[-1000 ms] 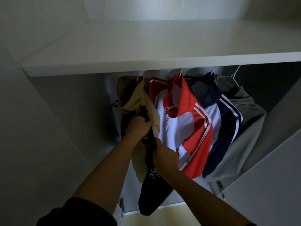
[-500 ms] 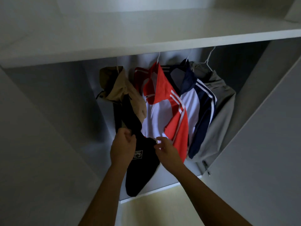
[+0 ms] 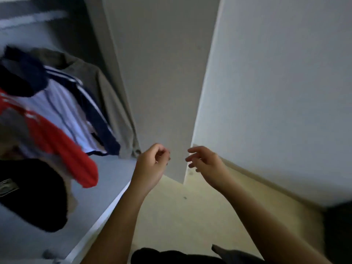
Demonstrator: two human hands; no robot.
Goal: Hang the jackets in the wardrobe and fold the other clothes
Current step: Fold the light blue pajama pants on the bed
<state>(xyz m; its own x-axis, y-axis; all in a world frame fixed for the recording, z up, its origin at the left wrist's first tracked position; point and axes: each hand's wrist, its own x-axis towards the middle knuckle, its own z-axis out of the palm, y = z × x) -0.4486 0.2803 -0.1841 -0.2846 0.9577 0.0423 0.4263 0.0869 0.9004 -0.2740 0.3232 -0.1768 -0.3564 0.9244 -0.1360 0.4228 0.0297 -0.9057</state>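
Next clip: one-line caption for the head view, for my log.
Empty left hand and right hand before the wardrobe panel; red jacket, navy-striped jacket, grey jacket hanging inside.

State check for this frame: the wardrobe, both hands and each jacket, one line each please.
Wardrobe: open, inside in view.
Left hand: fingers loosely curled, holds nothing, clear of the clothes.
Right hand: fingers relaxed, holds nothing.
Black jacket: hanging inside, untouched, blurred.
Red and white jacket: hanging, untouched.
Navy and white jacket: hanging, untouched.
Grey jacket: hanging, rightmost, untouched.
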